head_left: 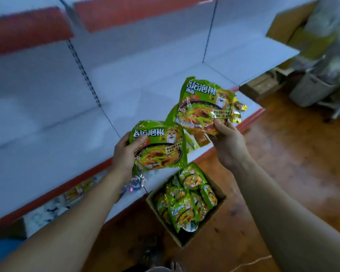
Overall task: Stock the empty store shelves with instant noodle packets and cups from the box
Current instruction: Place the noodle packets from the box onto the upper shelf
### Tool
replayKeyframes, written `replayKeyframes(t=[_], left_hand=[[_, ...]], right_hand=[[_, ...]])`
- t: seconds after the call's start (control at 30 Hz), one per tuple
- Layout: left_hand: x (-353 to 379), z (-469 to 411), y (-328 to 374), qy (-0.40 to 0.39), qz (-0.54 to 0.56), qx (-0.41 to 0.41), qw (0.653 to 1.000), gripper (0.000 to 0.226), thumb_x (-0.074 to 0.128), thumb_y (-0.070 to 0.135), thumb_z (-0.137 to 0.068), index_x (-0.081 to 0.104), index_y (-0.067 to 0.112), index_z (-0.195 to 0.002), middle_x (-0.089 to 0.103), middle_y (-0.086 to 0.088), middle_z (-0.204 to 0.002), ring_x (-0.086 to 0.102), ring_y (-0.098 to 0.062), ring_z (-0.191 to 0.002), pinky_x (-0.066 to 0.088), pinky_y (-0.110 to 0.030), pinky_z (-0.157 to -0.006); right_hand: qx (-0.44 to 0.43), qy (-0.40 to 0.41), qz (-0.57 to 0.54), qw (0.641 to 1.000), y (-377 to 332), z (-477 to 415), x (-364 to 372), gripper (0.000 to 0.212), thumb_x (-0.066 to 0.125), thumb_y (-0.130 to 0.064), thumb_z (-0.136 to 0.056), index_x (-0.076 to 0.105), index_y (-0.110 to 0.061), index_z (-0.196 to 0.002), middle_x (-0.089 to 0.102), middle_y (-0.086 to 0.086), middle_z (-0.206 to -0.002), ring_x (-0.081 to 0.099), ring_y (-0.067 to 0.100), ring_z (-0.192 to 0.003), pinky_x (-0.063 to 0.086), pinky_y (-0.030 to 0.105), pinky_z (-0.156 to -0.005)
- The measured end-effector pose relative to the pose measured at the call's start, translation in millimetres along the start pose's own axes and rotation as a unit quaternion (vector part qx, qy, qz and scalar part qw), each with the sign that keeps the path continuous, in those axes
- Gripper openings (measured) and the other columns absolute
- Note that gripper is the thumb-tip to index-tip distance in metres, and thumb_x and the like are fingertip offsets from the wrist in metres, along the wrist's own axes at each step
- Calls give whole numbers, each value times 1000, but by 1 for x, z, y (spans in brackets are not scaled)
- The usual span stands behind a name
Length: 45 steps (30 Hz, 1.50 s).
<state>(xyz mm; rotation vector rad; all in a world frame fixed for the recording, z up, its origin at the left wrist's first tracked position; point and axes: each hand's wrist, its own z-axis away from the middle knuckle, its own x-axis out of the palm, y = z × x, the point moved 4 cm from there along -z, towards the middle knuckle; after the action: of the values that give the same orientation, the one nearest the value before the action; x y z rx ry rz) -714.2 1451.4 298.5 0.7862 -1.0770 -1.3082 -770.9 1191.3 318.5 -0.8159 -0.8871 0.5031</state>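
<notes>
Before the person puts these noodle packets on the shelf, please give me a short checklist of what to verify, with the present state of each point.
1. Left hand holds a green packet firmly: ok.
2. Right hand holds its packets securely: cannot tell; it grips only the lower edge, and another packet seems to sit behind.
3. White shelf ahead has free space: ok.
4. Packets face label up: ok.
5. Cardboard box on the floor still holds stock: ok.
6. Packets undamaged: cannot tell, picture blurred.

Bare forearms (pixel 71 222), no sleeves
</notes>
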Motion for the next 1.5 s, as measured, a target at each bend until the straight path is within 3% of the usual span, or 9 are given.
replayKeyframes(t=[0.2, 0.4, 0.7, 0.8, 0.9, 1.0, 1.13, 1.27, 1.5], left_hand=[[-34, 65, 108, 51, 18, 120, 991, 19, 68, 16, -88, 69, 13, -106, 74, -16, -103, 69, -43, -96, 57, -56, -84], [-95, 133, 200, 143, 11, 234, 961, 21, 72, 20, -86, 69, 16, -107, 74, -11, -105, 72, -34, -95, 59, -52, -81], [-210, 205, 302, 241, -4, 342, 908, 44, 77, 36, -81, 67, 17, -120, 73, -5, -112, 70, -27, -102, 58, -48, -88], [-259, 218, 328, 276, -36, 371, 886, 84, 78, 60, -65, 57, 22, -137, 62, 0, -133, 60, -24, -120, 50, -49, -101], [-321, 224, 348, 298, -26, 391, 871, 68, 75, 50, -81, 54, 22, -139, 55, 7, -137, 53, -19, -125, 42, -45, -107], [-393, 221, 366, 316, -8, 383, 868, 86, 79, 68, -64, 58, 22, -134, 62, -5, -133, 61, -31, -118, 49, -55, -99], [-475, 210, 383, 343, 42, 359, 867, 58, 72, 42, -85, 57, 14, -133, 68, -12, -121, 70, -31, -100, 60, -44, -79], [-522, 197, 396, 360, -17, 340, 869, 6, 62, 33, -96, 65, 28, -96, 72, -5, -103, 69, -31, -98, 56, -50, -88], [-554, 174, 402, 423, -178, 318, 829, 37, 48, 51, -98, 52, 21, -121, 64, 1, -105, 65, -19, -90, 52, -30, -69]], right_hand=[[-39, -160, -27, 986, -59, 42, 95, 17, 55, -4, -94, 63, -9, -108, 71, 3, -95, 68, 15, -86, 55, 24, -77], [-60, -282, -31, 957, -82, 89, 203, 37, 54, -5, -94, 54, -2, -131, 62, 13, -129, 61, 23, -112, 53, 28, -92], [-40, -435, -91, 895, -81, 168, 366, 29, 51, -4, -95, 57, -5, -123, 69, 6, -114, 69, 16, -100, 55, 21, -80], [-27, -448, -105, 887, -60, 184, 416, 29, 50, -1, -96, 56, -3, -124, 69, 9, -116, 68, 19, -105, 56, 24, -84], [-10, -446, -108, 889, -31, 193, 464, 30, 49, -1, -96, 55, -3, -125, 68, 10, -117, 68, 19, -103, 57, 24, -82], [-6, -431, -74, 899, 0, 200, 511, 26, 50, 0, -95, 57, -3, -120, 68, 11, -115, 68, 19, -100, 58, 24, -77], [-12, -418, -16, 908, 38, 211, 566, 22, 50, 1, -96, 60, -3, -115, 69, 11, -112, 68, 21, -97, 59, 25, -73], [-13, -412, 49, 910, 66, 221, 610, 22, 51, 2, -95, 58, 0, -116, 71, 12, -104, 71, 19, -86, 58, 25, -66], [-33, -363, 162, 917, 102, 224, 641, 26, 54, 3, -94, 56, 2, -120, 69, 15, -106, 67, 25, -90, 56, 33, -77]])
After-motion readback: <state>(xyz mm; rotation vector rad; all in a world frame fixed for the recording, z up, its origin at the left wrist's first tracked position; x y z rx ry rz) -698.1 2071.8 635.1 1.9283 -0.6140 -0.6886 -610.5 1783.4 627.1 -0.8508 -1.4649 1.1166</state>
